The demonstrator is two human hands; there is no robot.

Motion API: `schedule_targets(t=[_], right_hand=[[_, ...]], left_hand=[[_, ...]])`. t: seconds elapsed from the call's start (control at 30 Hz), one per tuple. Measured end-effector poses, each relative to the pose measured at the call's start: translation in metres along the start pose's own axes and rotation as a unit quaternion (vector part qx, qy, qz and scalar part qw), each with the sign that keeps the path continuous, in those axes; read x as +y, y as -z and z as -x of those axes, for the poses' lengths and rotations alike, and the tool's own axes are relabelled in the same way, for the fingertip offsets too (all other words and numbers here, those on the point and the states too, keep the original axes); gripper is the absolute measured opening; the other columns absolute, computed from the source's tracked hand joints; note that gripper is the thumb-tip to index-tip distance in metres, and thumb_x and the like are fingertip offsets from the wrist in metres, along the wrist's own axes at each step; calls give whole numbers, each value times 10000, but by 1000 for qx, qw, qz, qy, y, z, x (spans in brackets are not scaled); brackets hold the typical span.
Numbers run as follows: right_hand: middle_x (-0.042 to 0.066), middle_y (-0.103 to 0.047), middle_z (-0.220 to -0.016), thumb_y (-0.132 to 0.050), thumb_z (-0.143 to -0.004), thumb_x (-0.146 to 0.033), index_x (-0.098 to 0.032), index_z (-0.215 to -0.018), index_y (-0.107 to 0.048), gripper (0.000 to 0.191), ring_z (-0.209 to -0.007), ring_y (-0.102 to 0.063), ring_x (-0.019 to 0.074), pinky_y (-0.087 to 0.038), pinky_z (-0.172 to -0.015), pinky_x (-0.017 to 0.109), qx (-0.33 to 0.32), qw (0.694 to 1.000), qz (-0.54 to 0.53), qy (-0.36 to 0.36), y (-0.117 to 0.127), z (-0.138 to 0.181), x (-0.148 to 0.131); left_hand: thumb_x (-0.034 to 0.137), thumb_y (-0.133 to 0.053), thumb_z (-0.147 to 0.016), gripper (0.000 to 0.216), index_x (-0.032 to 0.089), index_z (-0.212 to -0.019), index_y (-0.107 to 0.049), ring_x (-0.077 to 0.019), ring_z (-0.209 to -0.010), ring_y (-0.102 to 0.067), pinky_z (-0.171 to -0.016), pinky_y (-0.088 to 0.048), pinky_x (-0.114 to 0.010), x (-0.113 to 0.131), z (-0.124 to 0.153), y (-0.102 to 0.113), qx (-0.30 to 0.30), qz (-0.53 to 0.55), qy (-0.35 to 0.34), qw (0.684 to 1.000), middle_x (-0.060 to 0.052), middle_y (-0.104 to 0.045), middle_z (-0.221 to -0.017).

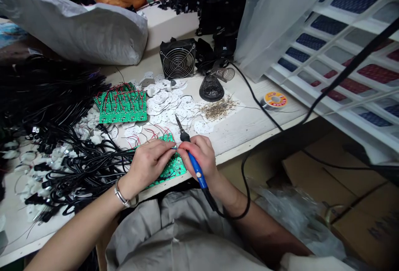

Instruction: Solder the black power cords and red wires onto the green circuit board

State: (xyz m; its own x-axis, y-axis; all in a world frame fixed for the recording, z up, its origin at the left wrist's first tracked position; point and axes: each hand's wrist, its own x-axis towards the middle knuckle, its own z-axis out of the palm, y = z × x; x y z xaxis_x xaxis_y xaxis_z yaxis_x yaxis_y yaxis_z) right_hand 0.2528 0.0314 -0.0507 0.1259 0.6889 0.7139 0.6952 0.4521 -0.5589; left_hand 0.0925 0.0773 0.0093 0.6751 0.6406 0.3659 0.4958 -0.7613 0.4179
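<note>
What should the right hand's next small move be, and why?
Probably the right hand should turn the slim blue-handled soldering iron so its metal tip faces the flat green circuit board at the table edge: the tip points away toward the thin white discs, while the left hand and right hand meet at their fingertips over that board.

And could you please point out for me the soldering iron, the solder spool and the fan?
Soldering iron point(195, 167): head view, on its blue handle.
Solder spool point(281, 99): head view, on its orange label.
Fan point(178, 60): head view, on its round wire guard.
</note>
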Motion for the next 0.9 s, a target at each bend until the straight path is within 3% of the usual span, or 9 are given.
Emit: schedule_targets(t=[0.1, 0.23, 0.33, 0.4, 0.5, 0.6, 0.9], right_hand=[[-13, -445, -664, -568, -892, -237, -183, -807, -630, 119, -634, -470, 132, -401, -713, 308, 3, 998, 50, 34, 0, -2, -3], [-25, -425, -648, -549, -913, -286, -191, -776, -649, 194, -586, -424, 113, -388, -757, 327, -27, 992, 102, 70, 1, -3, -4], [-18, -437, -659, -573, -899, -271, -195, -797, -646, 146, -608, -437, 124, -399, -759, 336, -16, 990, 117, 72, 4, -2, 2], [-7, -454, -684, -580, -889, -235, -197, -830, -632, 87, -656, -468, 141, -414, -729, 325, 24, 994, 102, 32, 7, 1, 7], [1, -477, -725, -564, -886, -194, -208, -894, -610, 49, -685, -502, 149, -438, -660, 299, 68, 996, 20, -47, 11, 7, 11], [0, -500, -743, -548, -883, -171, -219, -940, -606, 94, -686, -530, 147, -456, -628, 289, 69, 992, -58, -94, 13, 13, 10], [-10, -520, -695, -563, -850, -120, -220, -953, -618, 153, -660, -544, 145, -465, -628, 300, 91, 984, -125, -90, 14, 17, 8]], left_hand=[[207, -534, -903, 142, 168, -873, -666, -130, -727, -647, -687, -524, -238, 5, 3, -1, 7, 38, 41, 998, -41, -704, -777], [216, -506, -905, 142, 185, -857, -635, -146, -761, -623, -698, -516, -265, 4, 9, 1, -27, 68, 90, 993, -42, -668, -797], [240, -473, -905, 171, 180, -838, -619, -177, -765, -587, -703, -476, -319, -1, 10, 7, -61, -15, 132, 989, -56, -635, -796], [244, -459, -901, 179, 179, -816, -603, -202, -795, -579, -718, -431, -357, -3, 11, 9, -89, -77, 159, 980, -62, -634, -816], [220, -454, -895, 151, 186, -820, -580, -219, -917, -590, -808, -358, -413, -2, 11, 9, -133, -89, 144, 977, -57, -672, -956], [204, -449, -897, 140, 188, -819, -564, -208, -958, -588, -886, -290, -443, 2, 11, 5, -156, -69, 108, 979, -35, -688, -986], [231, -442, -914, 158, 198, -865, -588, -217, -1013, -588, -942, -265, -441, -2, 11, 11, -159, -82, 87, 980, -24, -705, -961]])
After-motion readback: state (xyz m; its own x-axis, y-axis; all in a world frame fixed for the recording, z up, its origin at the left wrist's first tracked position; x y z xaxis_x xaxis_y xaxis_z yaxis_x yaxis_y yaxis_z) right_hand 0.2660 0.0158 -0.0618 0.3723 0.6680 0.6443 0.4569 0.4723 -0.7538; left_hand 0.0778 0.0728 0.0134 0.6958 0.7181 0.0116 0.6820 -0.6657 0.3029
